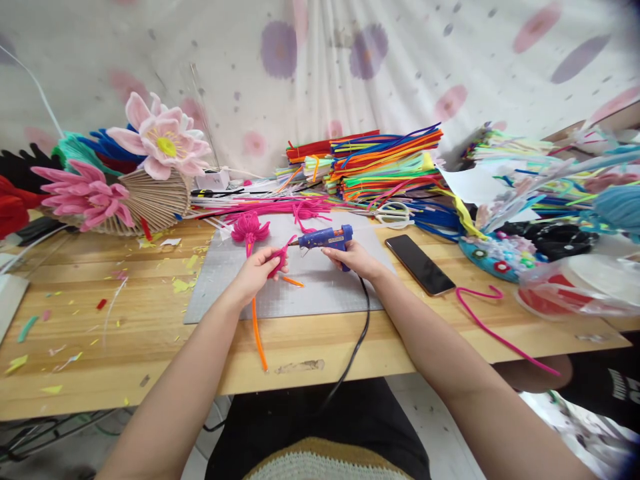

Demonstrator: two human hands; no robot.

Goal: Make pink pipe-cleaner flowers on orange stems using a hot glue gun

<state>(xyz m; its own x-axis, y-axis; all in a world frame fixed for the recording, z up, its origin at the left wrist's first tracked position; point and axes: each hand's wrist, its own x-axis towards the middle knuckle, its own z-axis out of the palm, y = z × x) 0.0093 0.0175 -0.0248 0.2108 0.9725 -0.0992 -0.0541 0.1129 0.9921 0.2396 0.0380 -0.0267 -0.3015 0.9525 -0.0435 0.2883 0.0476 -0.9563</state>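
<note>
My left hand (257,270) pinches a magenta pipe-cleaner piece (278,261) above the grey cutting mat (330,293). In my right hand (353,259) is a blue hot glue gun (325,238), its nozzle pointing left and close to that magenta piece; whether they touch I cannot tell. The gun's black cord (367,313) runs down over the table edge. Just behind my left hand stands a magenta pipe-cleaner flower (250,229). An orange pipe cleaner (257,337) lies below my left hand, and a short orange bit (293,282) rests on the mat.
Colourful pipe-cleaner bundles (385,163) are stacked at the back, with scissors (393,213) before them. A phone (420,263) and a bent magenta pipe cleaner (500,327) lie right. Finished pink flowers (163,140) and a woven fan-like piece (157,197) stand left, near scattered scraps.
</note>
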